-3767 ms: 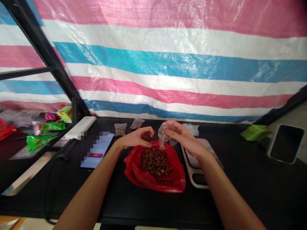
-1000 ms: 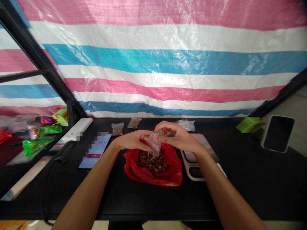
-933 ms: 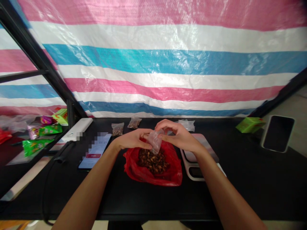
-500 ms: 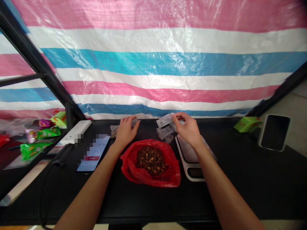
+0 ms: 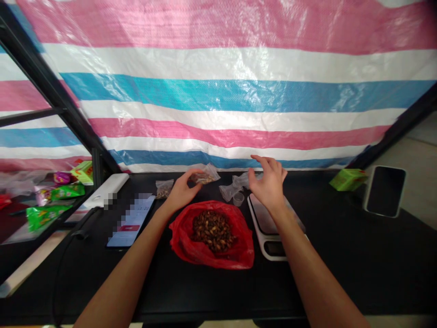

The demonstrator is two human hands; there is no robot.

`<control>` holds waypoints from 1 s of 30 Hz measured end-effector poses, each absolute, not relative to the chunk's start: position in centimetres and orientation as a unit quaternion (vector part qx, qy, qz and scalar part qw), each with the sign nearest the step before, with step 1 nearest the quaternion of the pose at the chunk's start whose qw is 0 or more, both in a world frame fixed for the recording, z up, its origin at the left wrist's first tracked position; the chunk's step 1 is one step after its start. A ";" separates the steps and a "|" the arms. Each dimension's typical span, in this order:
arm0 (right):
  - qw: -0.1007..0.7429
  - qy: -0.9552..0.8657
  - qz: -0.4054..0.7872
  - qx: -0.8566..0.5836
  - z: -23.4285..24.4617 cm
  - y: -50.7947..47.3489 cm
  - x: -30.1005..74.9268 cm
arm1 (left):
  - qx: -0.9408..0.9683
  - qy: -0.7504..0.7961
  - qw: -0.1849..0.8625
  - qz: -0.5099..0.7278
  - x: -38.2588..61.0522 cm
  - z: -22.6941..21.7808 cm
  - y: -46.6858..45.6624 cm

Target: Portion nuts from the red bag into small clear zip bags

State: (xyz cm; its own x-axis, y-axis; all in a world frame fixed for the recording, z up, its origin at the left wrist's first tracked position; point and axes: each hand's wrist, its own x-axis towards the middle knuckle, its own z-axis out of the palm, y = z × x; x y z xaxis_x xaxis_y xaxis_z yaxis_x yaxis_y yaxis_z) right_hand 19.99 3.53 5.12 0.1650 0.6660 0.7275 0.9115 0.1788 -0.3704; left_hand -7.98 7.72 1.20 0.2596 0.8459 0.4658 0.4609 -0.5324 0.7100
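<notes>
My left hand (image 5: 182, 189) pinches a small transparent bag of brown pieces (image 5: 205, 176) at the back of the black table. My right hand (image 5: 269, 182) hangs open with spread fingers, holding nothing, just above a white digital scale (image 5: 261, 223). Loose transparent plastic bags (image 5: 235, 183) and a small plastic cup (image 5: 238, 198) lie just left of that hand. Between my hands and nearer me, a red plastic bag (image 5: 179, 241) holds a heap of small brown pieces (image 5: 213, 231). A second small filled bag (image 5: 163, 188) lies left of my left hand.
A phone with a blurred screen (image 5: 131, 221) lies left of the red bag, beside a white power bank (image 5: 111, 187) and a black cable. Snack packets (image 5: 51, 196) sit on a shelf at left. A green box (image 5: 348, 179) and a dark tablet (image 5: 385, 191) stand at right.
My hands have moved apart and away from above the red bag. The left now holds a filled small bag up at the back, and the right has let go of the transparent bags.
</notes>
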 end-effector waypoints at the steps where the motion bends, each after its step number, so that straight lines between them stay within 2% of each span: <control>1: 0.439 -0.653 -0.127 -0.604 5.3 3.2 19.4 | 0.762 0.405 0.275 0.425 -7.6 1.6 7.4; 4: 0.411 -0.724 -0.051 -0.552 5.2 2.7 17.8 | 0.762 0.347 0.366 0.407 -6.7 2.4 6.4; 6: 0.389 -0.738 -0.002 -0.551 4.8 2.7 17.0 | 0.760 0.332 0.383 0.407 -6.4 2.4 6.1; 14: 0.378 -0.733 0.143 -0.547 5.0 2.8 16.8 | 0.811 0.355 0.250 0.392 -6.7 2.8 5.7; 18: 0.392 -0.742 0.185 -0.512 5.7 2.3 16.2 | 0.798 0.423 0.265 0.337 -6.6 4.5 4.6; 25: 0.356 -0.760 0.169 -0.516 4.7 1.7 14.2 | 0.757 0.359 0.446 0.315 -5.5 4.3 4.6; 30: 0.354 -0.764 0.195 -0.504 4.9 1.6 14.1 | 0.720 0.357 0.514 0.301 -6.0 3.7 5.0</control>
State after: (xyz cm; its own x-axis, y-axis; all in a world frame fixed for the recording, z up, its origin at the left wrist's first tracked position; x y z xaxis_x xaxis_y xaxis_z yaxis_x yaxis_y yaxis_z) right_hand 14.09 1.61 4.88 -0.2426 0.9070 0.3443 0.6317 0.4171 -0.6535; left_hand -6.01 4.96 3.65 0.5635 0.8235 0.0666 0.2042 -0.2169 0.9546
